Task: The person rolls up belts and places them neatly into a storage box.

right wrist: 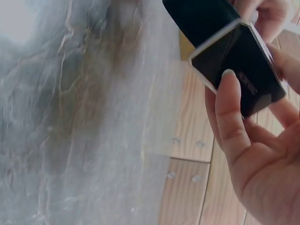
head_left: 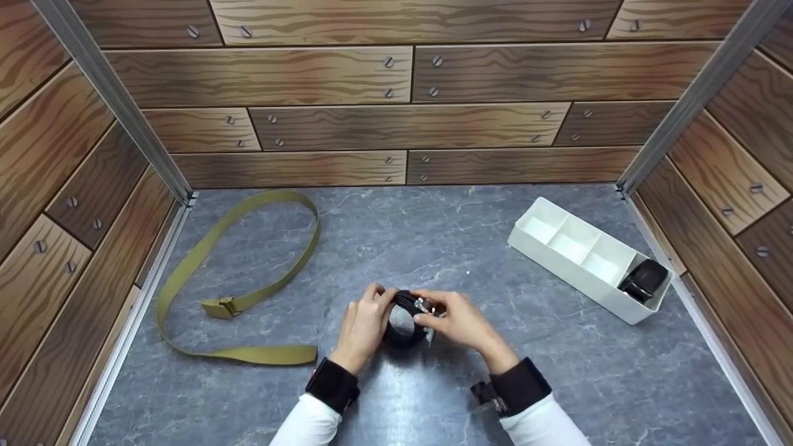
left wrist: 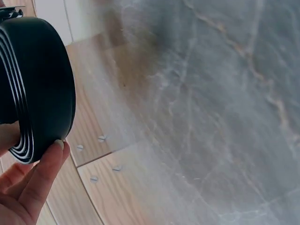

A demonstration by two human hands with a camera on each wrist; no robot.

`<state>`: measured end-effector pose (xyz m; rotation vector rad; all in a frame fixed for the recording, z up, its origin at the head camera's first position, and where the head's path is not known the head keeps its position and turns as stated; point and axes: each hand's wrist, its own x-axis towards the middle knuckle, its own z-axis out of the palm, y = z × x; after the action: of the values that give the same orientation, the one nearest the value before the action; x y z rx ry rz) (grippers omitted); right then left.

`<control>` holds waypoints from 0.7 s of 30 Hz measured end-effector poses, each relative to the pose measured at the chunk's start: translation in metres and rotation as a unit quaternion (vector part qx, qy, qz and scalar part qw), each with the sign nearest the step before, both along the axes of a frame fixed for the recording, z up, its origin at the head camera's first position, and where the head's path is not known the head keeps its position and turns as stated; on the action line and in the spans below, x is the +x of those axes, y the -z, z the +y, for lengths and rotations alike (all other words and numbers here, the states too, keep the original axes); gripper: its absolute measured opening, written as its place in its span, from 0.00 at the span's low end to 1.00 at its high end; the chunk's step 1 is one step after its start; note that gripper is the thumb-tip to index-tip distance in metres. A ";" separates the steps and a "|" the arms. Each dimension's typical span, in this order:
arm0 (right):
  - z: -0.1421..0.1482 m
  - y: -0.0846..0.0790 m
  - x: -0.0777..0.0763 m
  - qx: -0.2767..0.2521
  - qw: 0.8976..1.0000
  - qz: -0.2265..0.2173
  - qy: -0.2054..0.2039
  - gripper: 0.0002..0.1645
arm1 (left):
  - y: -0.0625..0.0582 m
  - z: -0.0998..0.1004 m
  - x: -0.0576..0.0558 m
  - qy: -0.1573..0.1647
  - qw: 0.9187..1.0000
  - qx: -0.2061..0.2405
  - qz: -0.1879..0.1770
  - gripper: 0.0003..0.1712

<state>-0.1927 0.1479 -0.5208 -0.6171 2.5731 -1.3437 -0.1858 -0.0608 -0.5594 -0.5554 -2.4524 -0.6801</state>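
A black belt [head_left: 403, 341] is wound into a coil of several layers, its round opening facing up in the head view. My left hand [head_left: 361, 325] grips the coil's left side; in the left wrist view the thumb is inside the loop and the fingertips [left wrist: 57, 146] press its smooth outer face. On the coil's right side my right hand [head_left: 461, 322] holds the shiny-edged buckle [right wrist: 239, 70]. Its dark plate shows in the right wrist view, with a fingertip [right wrist: 228, 82] on it. Left of both hands, an olive webbing belt [head_left: 186, 272] lies in an open loop.
A white divided box [head_left: 560, 272] stands at the right, set at an angle, with a black rolled item [head_left: 645, 277] in its nearest compartment. Wood-patterned walls [head_left: 409, 127] enclose the grey marbled tabletop [head_left: 396, 241] at the back and both sides.
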 end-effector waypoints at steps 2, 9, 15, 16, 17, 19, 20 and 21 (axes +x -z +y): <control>-0.004 -0.001 0.004 0.007 1.000 0.018 0.011 0.31 | -0.001 0.000 0.000 -0.003 1.000 0.010 0.004 0.10; -0.018 0.001 0.012 0.016 0.997 0.065 0.036 0.35 | -0.004 -0.001 -0.001 0.006 0.999 0.043 0.002 0.12; -0.025 0.003 0.016 0.025 0.995 0.079 0.056 0.37 | -0.003 -0.003 -0.002 0.020 0.998 0.056 -0.003 0.13; -0.026 0.003 0.017 0.024 0.995 0.079 0.059 0.37 | -0.003 -0.003 -0.002 0.020 0.998 0.057 -0.004 0.13; -0.026 0.003 0.017 0.023 0.995 0.079 0.061 0.37 | -0.003 -0.004 -0.002 0.020 0.998 0.058 -0.006 0.13; -0.027 0.002 0.017 0.020 0.994 0.079 0.066 0.37 | -0.003 -0.004 -0.002 0.021 0.998 0.061 -0.010 0.14; -0.028 0.002 0.018 0.019 0.995 0.077 0.067 0.37 | -0.003 -0.003 -0.002 0.021 0.998 0.062 -0.013 0.14; -0.028 0.001 0.018 0.021 0.994 0.077 0.069 0.36 | -0.003 -0.003 -0.002 0.021 0.998 0.062 -0.017 0.14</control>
<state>-0.1746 0.1199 -0.5220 -0.5664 2.8061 -1.3270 -0.1882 -0.0639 -0.5565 -0.5523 -2.4150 -0.8588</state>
